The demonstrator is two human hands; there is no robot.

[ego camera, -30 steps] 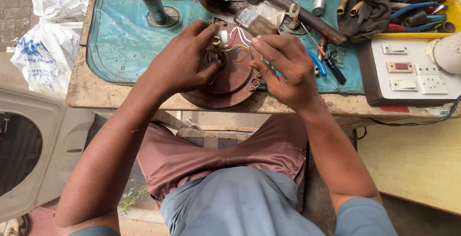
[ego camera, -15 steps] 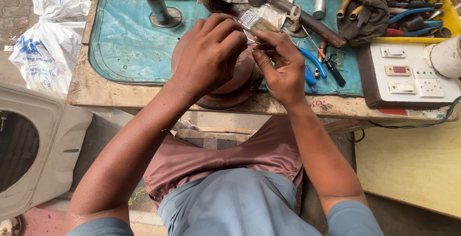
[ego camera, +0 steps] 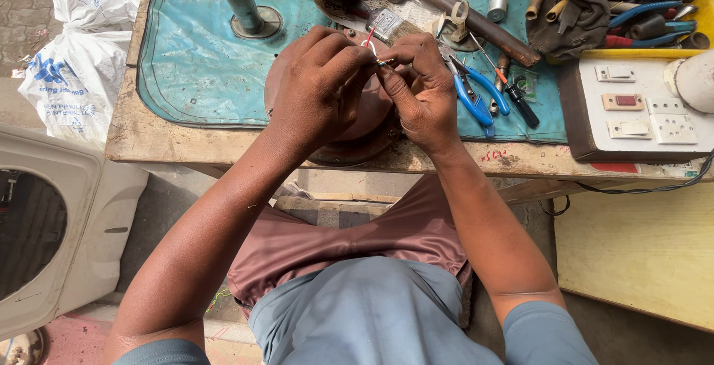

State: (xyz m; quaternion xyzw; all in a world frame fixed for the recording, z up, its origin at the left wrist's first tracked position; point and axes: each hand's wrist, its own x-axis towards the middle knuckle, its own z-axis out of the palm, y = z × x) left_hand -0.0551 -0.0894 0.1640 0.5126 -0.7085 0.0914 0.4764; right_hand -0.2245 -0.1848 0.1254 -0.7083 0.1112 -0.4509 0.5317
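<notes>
Both hands have drawn closer together since the earlier frame, meeting above the brown round motor housing (ego camera: 357, 123) on the table (ego camera: 186, 149). Left hand (ego camera: 316, 86): fingers curled shut, tips pinching thin wires (ego camera: 370, 40) at the point where the right hand (ego camera: 424, 86), likewise closed, pinches them from the opposite side. Blue-handled pliers (ego camera: 474, 94) lie just right of the right hand; a metal pipe stand (ego camera: 242, 1) stands beyond the left hand.

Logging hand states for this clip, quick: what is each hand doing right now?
Left hand: closed, fingers pinching the thin wires above the round brown motor housing.
Right hand: closed, fingertips pinching the same wires.
</notes>
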